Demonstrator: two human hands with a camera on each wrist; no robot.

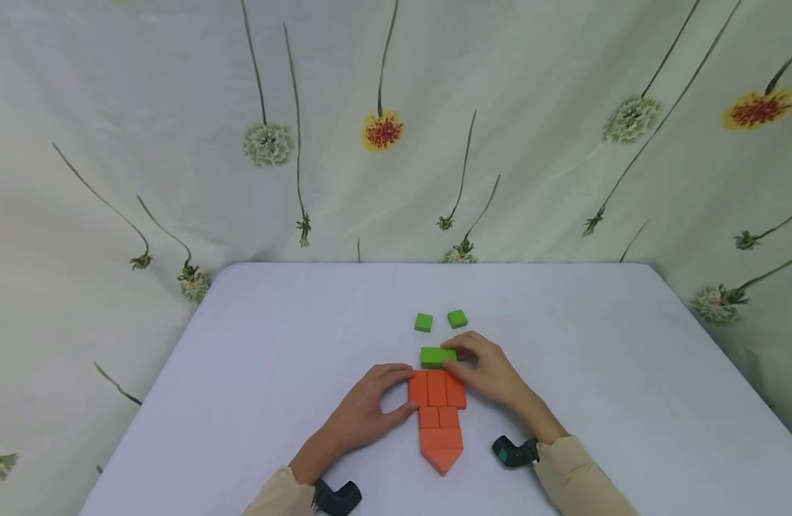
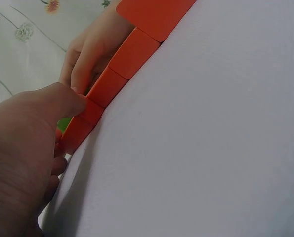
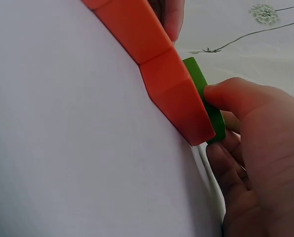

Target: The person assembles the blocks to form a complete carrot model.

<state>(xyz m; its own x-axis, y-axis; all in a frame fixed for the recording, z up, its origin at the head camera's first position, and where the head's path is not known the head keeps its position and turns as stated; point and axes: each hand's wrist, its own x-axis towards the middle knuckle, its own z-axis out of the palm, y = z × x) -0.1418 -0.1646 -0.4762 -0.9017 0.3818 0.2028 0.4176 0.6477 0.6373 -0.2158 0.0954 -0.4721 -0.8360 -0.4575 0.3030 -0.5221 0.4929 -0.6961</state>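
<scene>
My right hand [image 1: 489,369] pinches the right end of a long green block [image 1: 434,356] between thumb and fingers, just beyond the orange shape. At the left side, my left hand [image 1: 368,408] grips the left upright orange block [image 1: 418,389], with fingers at its far edge and thumb at its near corner. That block stands in a row with a middle orange block [image 1: 437,389] and a right one [image 1: 456,390]. Below the row lie two smaller orange blocks [image 1: 428,417], a wide orange block [image 1: 441,438] and an orange triangle [image 1: 442,460] pointing toward me.
Two small green blocks, one on the left [image 1: 423,322] and one on the right [image 1: 457,319], lie farther back on the white table [image 1: 292,322]. Behind the table's far edge hangs a flower-printed cloth [image 1: 531,86]. Dark wrist devices [image 1: 514,452] sit by both sleeves.
</scene>
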